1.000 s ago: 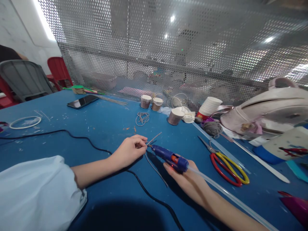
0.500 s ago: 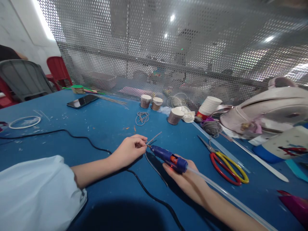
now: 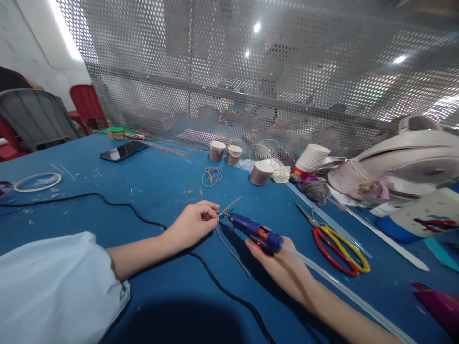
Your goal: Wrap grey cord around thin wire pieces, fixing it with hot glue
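Between its thumb and fingers, my left hand pinches a thin grey cord. One end of the cord trails toward me over the table, and short thin strands stick out beyond the fingertips. My right hand is wrapped from below around a blue hot glue gun. The gun's nozzle points left, just right of my left fingertips; whether it touches the cord is hard to tell. A long clear glue stick runs out of the gun's back end, across my right forearm. A red light glows on the gun.
Red-and-yellow scissors lie right of my right hand. Farther back are paper cups, a loose cord coil, grey yarn and a pale bag. A black cable crosses the table; a phone lies back left.
The glue gun and my right hand have shifted slightly to the right, drawing the nozzle back a little from my left fingertips. My left hand has stayed in place.
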The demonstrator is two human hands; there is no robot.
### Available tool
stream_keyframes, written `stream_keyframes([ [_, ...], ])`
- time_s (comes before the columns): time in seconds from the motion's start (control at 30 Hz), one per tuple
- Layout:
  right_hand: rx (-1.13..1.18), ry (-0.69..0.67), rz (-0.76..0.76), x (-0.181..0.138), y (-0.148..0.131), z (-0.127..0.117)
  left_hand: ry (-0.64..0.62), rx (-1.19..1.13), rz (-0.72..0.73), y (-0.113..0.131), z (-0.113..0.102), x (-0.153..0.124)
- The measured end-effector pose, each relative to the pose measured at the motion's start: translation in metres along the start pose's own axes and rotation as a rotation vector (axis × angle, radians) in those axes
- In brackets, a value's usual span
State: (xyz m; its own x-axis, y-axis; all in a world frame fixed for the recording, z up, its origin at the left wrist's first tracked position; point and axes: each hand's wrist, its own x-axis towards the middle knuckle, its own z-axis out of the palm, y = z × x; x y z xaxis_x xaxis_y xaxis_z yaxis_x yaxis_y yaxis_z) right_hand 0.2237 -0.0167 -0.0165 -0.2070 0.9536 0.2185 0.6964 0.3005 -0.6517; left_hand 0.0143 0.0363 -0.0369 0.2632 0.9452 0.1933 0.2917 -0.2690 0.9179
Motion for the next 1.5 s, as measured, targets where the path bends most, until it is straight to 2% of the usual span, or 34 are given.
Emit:
stream_keyframes([
  [0.13,0.017,-0.044,-0.016,-0.001,-0.001,0.002,-0.005,-0.010,0.006,0.000,0.000,0.000],
  [0.47,-0.035,0.023,-0.029,0.002,-0.008,-0.007,0.005,0.003,0.016,-0.001,-0.001,0.000],
  [0.7,-0.016,-0.034,-0.027,-0.002,-0.004,-0.001,0.004,-0.011,0.028,0.001,-0.001,0.001],
  [0.8,-0.025,-0.009,-0.024,0.000,-0.004,-0.002,0.003,-0.004,0.026,0.002,-0.001,0.000],
  [0.93,0.005,0.031,0.031,0.000,-0.006,-0.007,0.002,0.001,0.019,0.003,-0.002,-0.001],
  [1.1,0.084,0.038,0.190,0.001,0.001,-0.018,0.019,0.008,0.005,0.005,-0.003,-0.002],
  [1.27,-0.059,0.160,0.184,0.020,0.020,-0.028,0.030,0.039,-0.001,0.008,-0.006,-0.005],
  [1.5,-0.256,0.007,0.119,0.026,0.032,-0.038,0.028,-0.008,0.010,0.015,-0.007,-0.013],
])
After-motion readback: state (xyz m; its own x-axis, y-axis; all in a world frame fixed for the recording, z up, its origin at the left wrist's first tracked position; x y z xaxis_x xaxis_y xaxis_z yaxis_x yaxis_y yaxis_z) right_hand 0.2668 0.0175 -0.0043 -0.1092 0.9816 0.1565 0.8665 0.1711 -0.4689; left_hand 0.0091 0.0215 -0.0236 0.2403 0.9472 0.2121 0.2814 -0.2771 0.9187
